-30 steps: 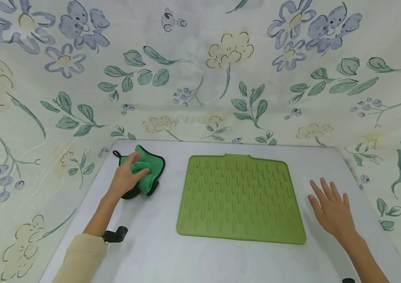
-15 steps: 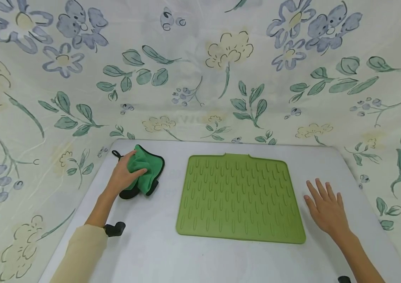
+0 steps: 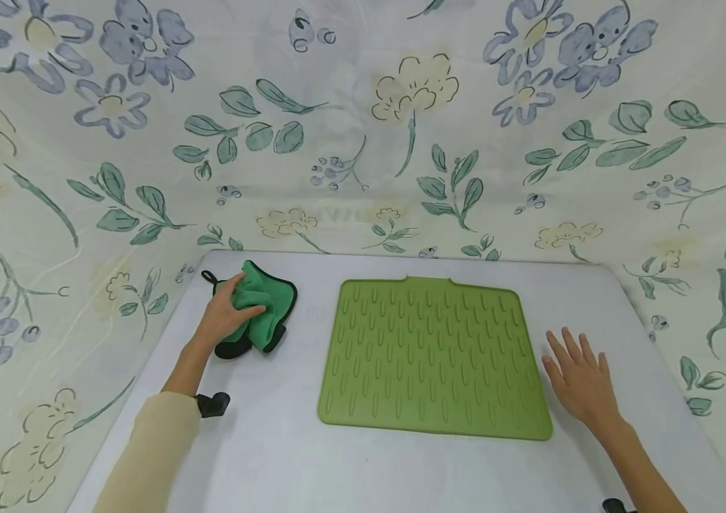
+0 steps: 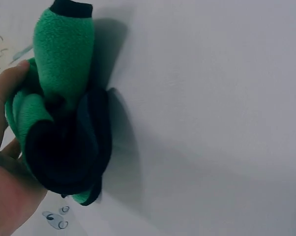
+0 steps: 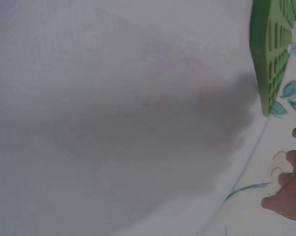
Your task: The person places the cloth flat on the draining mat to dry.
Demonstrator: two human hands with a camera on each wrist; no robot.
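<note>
A crumpled green cloth (image 3: 266,303) with black edging and a small black loop lies at the table's back left. My left hand (image 3: 224,313) grips it, thumb on the near side and fingers over the top left. From the left wrist view, the cloth (image 4: 64,64) stands in folds, with thumb and fingers around its left side; part of the fingers is hidden behind it. Off the right edge of a green ridged mat (image 3: 433,356), my right hand (image 3: 581,381) hovers with fingers extended and nothing in it. The right wrist view catches this hand (image 5: 290,187) only at its edge.
The white table (image 3: 363,477) carries the flat mat near its centre, with a tab on the mat's far edge. A floral-patterned sheet (image 3: 350,142) rises behind the table and along both sides.
My right hand has drifted left toward the mat. My left hand has shifted slightly left and lower on the cloth, whose shape is nearly the same.
</note>
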